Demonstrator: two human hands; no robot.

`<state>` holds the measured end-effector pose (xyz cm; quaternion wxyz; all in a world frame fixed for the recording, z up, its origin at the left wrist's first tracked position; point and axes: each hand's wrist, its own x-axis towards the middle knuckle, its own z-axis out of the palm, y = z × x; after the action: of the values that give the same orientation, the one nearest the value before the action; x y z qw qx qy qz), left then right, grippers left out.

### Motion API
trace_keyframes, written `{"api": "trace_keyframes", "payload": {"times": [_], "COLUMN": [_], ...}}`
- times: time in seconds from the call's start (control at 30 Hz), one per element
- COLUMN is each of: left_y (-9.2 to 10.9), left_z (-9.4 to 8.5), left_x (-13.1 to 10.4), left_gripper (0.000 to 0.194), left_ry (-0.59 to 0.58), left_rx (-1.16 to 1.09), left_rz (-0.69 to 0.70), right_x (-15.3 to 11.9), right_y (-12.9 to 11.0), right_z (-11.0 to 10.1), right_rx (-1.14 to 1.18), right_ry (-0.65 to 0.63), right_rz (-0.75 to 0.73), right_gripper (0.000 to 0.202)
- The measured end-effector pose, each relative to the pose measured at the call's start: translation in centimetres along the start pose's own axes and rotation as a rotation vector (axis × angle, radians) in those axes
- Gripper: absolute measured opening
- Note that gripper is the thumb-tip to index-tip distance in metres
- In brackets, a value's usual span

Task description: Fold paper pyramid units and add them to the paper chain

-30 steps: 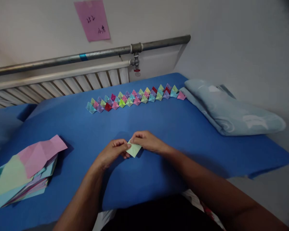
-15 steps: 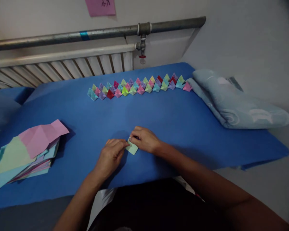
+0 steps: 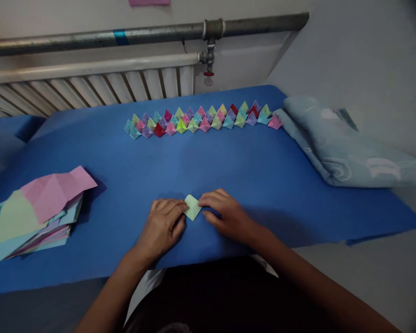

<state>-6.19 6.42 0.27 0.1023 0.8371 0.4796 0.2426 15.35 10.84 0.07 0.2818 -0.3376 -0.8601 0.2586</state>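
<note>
A small pale green folded paper [image 3: 193, 208] lies on the blue sheet as a diamond, one corner toward me. My left hand [image 3: 164, 224] is closed over its left corner, with the fingertips pressing there and the thumb tucked below. At the right corner, the fingertips of my right hand [image 3: 229, 215] touch or nearly touch the edge. Its thumb is held apart from the fingers, and nothing shows between them. The underside of the paper is hidden.
Rows of small colourful folded paper pieces [image 3: 204, 125] stand at the back of the blue-covered surface [image 3: 142, 166]. On the left is a stack of coloured paper sheets [image 3: 55, 194]. A folded light blue blanket [image 3: 346, 152] lies right. Behind are a radiator [image 3: 125, 85] and a metal pipe [image 3: 159, 34].
My right hand has shifted from the paper's top to its right corner, and its fingers have parted. The paper now shows as a whole diamond. My left hand stays at its left side.
</note>
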Motion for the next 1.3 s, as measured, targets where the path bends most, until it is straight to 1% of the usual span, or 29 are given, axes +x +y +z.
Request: {"api": "trace_keyframes", "payload": {"times": [0.07, 0.17, 0.3, 0.6, 0.9, 1.0, 1.2, 1.3], "left_y": [0.0, -0.2, -0.4, -0.6, -0.6, -0.6, -0.4, -0.4], "left_z": [0.0, 0.0, 0.0, 0.1, 0.2, 0.3, 0.3, 0.3], "left_x": [-0.1, -0.1, -0.1, 0.0, -0.1, 0.1, 0.4, 0.4], "left_gripper": [0.022, 0.019, 0.020, 0.019, 0.021, 0.018, 0.014, 0.014], "left_ry": [-0.004, -0.008, -0.014, 0.003, 0.030, 0.038, 0.045, 0.039], "left_rx": [0.004, 0.015, 0.031, 0.046, 0.029, 0.033, 0.015, 0.009], "left_rz": [-0.003, -0.002, 0.000, 0.020, 0.021, 0.009, 0.008, -0.007], "right_x": [-0.5, -0.5, -0.3, -0.3, 0.0, 0.1, 0.0, 0.0], "right_y": [-0.3, -0.6, -0.7, -0.5, -0.2, -0.3, -0.6, -0.5], "right_z": [0.2, 0.5, 0.5, 1.1, 1.5, 1.4, 1.0, 1.0], "right_rx": [-0.054, -0.146, -0.223, -0.351, -0.362, -0.366, -0.357, -0.356], "right_ry": [-0.034, -0.079, -0.128, -0.142, -0.135, -0.147, -0.178, -0.159], "right_rz": [-0.003, -0.020, -0.023, -0.050, -0.049, -0.025, 0.009, 0.022], "right_gripper": [0.026, 0.025, 0.023, 0.020, 0.013, 0.011, 0.015, 0.017]}}
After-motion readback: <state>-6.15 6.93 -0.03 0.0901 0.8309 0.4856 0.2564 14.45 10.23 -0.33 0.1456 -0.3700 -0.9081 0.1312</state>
